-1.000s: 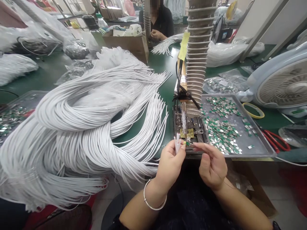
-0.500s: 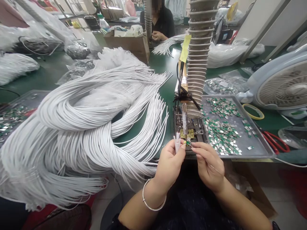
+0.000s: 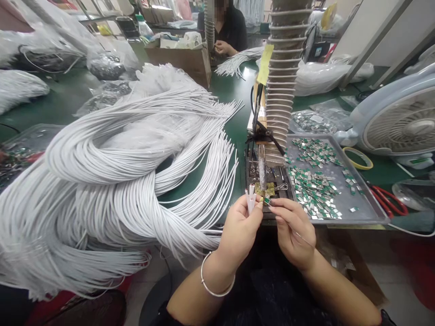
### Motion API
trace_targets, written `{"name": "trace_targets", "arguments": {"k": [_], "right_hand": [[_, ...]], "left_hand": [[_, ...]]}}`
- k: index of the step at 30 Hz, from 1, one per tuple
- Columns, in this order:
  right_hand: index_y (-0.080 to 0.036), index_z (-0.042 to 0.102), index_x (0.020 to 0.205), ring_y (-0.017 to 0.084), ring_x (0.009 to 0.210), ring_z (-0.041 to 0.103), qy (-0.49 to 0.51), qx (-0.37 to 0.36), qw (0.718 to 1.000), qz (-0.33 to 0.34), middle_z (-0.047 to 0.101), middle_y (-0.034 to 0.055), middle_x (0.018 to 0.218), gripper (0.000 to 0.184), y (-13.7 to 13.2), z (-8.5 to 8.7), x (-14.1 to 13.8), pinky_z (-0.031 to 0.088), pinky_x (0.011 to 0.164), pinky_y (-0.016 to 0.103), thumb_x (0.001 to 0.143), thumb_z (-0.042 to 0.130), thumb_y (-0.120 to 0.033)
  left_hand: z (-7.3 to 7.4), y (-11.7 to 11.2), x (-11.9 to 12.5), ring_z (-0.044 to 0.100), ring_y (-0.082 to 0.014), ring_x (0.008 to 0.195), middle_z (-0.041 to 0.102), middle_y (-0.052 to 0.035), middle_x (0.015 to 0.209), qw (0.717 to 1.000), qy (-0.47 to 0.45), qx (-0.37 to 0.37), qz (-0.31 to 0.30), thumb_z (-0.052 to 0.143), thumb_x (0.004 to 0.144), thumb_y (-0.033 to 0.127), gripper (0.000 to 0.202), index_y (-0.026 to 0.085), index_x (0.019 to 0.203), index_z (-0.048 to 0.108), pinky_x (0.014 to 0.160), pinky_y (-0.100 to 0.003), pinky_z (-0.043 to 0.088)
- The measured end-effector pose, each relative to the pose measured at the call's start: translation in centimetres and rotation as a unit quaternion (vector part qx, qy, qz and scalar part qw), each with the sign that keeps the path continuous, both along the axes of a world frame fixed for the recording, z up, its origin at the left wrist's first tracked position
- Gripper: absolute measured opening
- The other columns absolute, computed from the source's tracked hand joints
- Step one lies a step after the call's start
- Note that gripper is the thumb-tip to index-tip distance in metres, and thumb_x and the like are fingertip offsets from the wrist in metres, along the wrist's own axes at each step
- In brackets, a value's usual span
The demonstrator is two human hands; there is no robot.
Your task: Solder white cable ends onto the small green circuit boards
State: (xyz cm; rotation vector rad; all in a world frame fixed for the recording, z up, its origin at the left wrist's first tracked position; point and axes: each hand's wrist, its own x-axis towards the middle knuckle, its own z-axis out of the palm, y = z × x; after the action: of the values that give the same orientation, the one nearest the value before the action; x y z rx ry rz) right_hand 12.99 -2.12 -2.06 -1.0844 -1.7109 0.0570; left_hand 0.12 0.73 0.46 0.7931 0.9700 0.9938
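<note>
My left hand (image 3: 239,226), a bangle on its wrist, is closed around several white cables (image 3: 251,199) whose cut ends stick up past the thumb. At its fingertips is a small green circuit-board connector (image 3: 267,200). My right hand (image 3: 295,231) pinches a thin solder wire (image 3: 305,240), which crosses its palm and points at the connector. The right index finger is close beside the connector; whether it touches is too small to tell. Just above the fingertips, a fixed soldering iron (image 3: 262,170) points down at a yellowish pad (image 3: 269,188) on a dark stand.
Many white cables (image 3: 112,158) are heaped on the left. A grey tray (image 3: 369,210) of small connectors lies to the right, beside red-handled scissors (image 3: 390,203), a tape roll (image 3: 357,158) and a fan (image 3: 404,117). A ribbed hose (image 3: 280,90) hangs ahead. A co-worker (image 3: 231,27) sits opposite.
The view has shifted slightly. My right hand has moved a little left, its fingers closer to the connector. Both hands keep their hold.
</note>
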Motion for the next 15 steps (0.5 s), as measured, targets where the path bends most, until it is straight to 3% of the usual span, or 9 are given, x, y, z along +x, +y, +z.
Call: {"name": "trace_targets", "arguments": {"k": [15], "right_hand": [[-0.021, 0.062, 0.107, 0.020, 0.093, 0.065, -0.010, 0.011, 1.000, -0.018, 0.065, 0.0091, 0.099, 0.028, 0.02, 0.34, -0.21, 0.058, 0.077, 0.036, 0.085, 0.049, -0.009]], "left_hand": [[0.51, -0.13, -0.03, 0.030, -0.0063, 0.048, 0.035, 0.0095, 0.054, 1.000, 0.004, 0.010, 0.002, 0.061, 0.078, 0.027, 0.011, 0.018, 0.081, 0.057, 0.055, -0.020, 0.035]]}}
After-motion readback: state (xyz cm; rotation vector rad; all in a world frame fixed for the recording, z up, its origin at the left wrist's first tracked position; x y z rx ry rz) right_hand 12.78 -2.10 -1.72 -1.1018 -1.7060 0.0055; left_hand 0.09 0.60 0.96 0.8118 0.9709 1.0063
